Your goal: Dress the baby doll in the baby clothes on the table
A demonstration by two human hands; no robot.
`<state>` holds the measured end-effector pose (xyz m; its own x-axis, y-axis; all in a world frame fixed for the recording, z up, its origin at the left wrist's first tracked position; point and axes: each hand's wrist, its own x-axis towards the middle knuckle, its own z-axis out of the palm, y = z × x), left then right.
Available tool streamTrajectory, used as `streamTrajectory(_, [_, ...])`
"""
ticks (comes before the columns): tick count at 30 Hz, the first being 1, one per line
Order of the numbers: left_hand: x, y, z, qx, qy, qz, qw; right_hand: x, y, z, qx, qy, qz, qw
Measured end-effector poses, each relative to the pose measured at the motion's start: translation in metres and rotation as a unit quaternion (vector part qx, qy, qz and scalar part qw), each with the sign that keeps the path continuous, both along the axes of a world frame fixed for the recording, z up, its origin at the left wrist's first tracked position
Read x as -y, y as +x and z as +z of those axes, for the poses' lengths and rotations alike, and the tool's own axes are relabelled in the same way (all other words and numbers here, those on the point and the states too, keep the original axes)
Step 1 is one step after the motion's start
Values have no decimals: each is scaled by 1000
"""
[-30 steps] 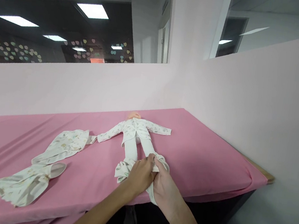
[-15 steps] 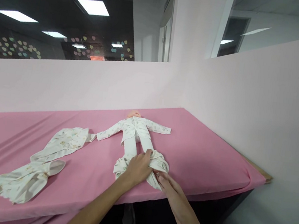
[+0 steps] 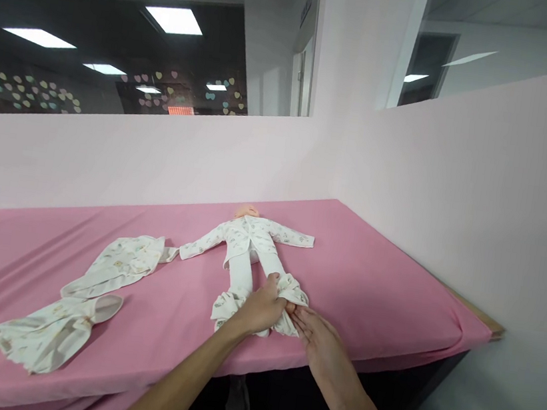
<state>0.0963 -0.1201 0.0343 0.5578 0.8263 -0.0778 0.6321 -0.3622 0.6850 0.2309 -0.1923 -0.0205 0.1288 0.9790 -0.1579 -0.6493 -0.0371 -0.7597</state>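
A baby doll [image 3: 247,238] lies on its back on the pink-covered table [image 3: 367,291], head toward the wall, dressed in a white printed top and white leggings. A bunched pair of white printed trousers [image 3: 292,295] sits around its feet. My left hand [image 3: 260,307] is closed on this bunched cloth at the doll's right-hand leg. My right hand [image 3: 319,335] lies next to it, palm up with fingers stretched out, its fingertips touching the cloth.
More white printed baby clothes [image 3: 85,294] lie in a loose heap on the left of the table. Pale pink partition walls [image 3: 457,189] close off the back and right sides. The table's front edge drops to a dark gap below.
My right hand has let go of the trousers and opened flat beside them. The bunched trousers have slid a little further up the doll's legs under my left hand.
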Motion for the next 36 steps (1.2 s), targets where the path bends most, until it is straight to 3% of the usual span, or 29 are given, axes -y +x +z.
streamTrajectory(4, [3,0,3,78,-49,57,994,-14,4,-13,-32,8,0,999])
streamTrajectory(9, [1,-11,18,119,-85,60,987,-18,4,-5,-13,24,-2,1000])
streamTrajectory(16, [-13,-35,35,97,-89,-49,990,-34,7,-14,90,85,11,992])
streamTrajectory(18, [-15,-35,31,105,-65,-43,991,-38,10,-19,121,92,18,988])
streamTrajectory(21, [-18,-31,21,90,28,-43,995,-41,16,-25,229,95,26,968])
streamTrajectory(26, [-33,-25,10,7,176,-31,984,-46,31,-27,446,95,60,888])
streamTrajectory(31, [-39,-33,19,-9,167,-50,985,-72,49,-6,523,91,86,843])
streamTrajectory(34, [-33,-47,31,9,108,-46,993,-92,53,18,525,84,71,844])
streamTrajectory(36, [-29,-60,36,37,54,-18,998,-104,50,33,503,103,97,853])
